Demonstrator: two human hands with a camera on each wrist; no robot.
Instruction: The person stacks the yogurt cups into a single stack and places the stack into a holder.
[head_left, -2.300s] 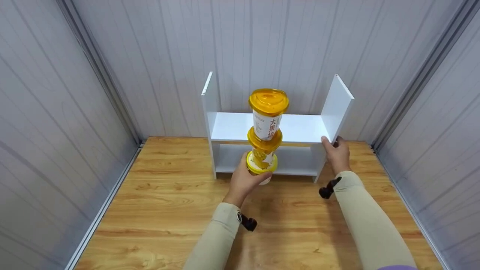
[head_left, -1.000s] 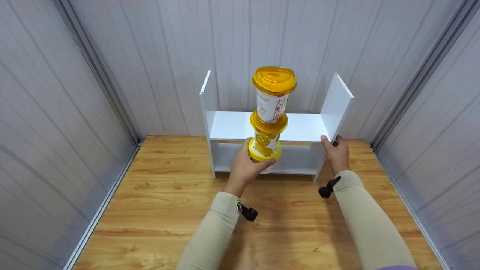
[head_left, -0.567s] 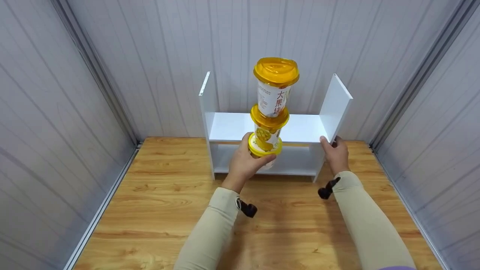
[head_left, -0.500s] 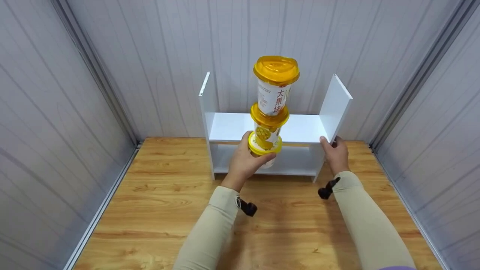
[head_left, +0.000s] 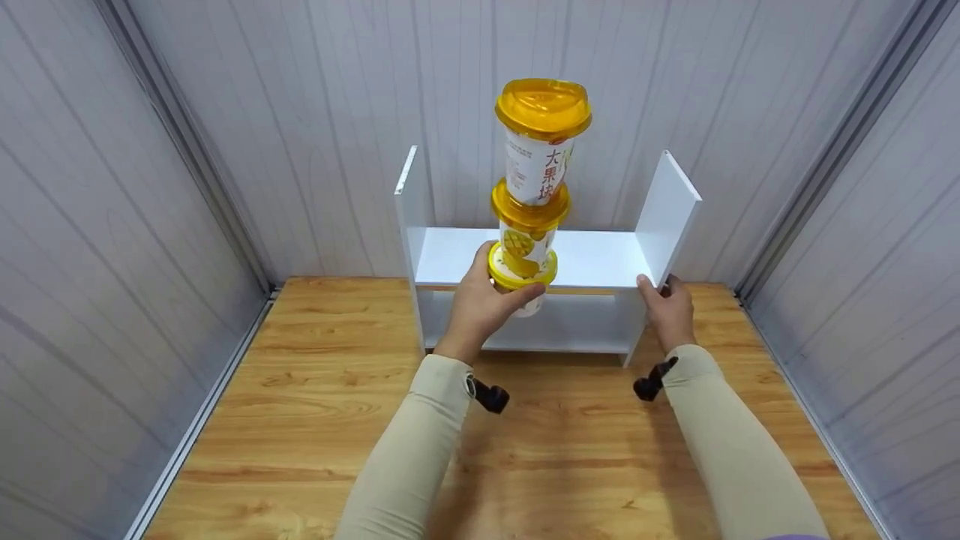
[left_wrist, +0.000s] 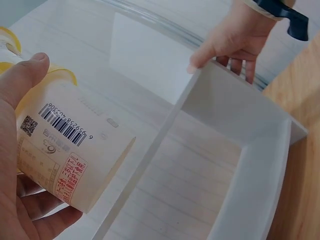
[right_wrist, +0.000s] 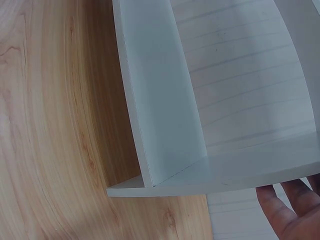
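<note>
My left hand grips the lowest of three stacked cups, thumb and fingers wrapped round it beneath its yellow lid. This bottom cup shows a barcode and red print in the left wrist view. Above it stand a middle cup with a mango picture and a top cup with red characters, both under amber lids. The stack leans slightly, in front of the white shelf's upper board. My right hand pinches the shelf's right side panel, thumb at the front and fingers round the outer face.
The white shelf has a lower board and a left side panel. It stands on a wood-grain surface, close to the pale panelled back wall. Similar walls rise on both sides.
My left hand has lifted the cup stack and brought it forward, so the bottom cup now overlaps the upper board's front edge. My right hand keeps its place on the shelf.
</note>
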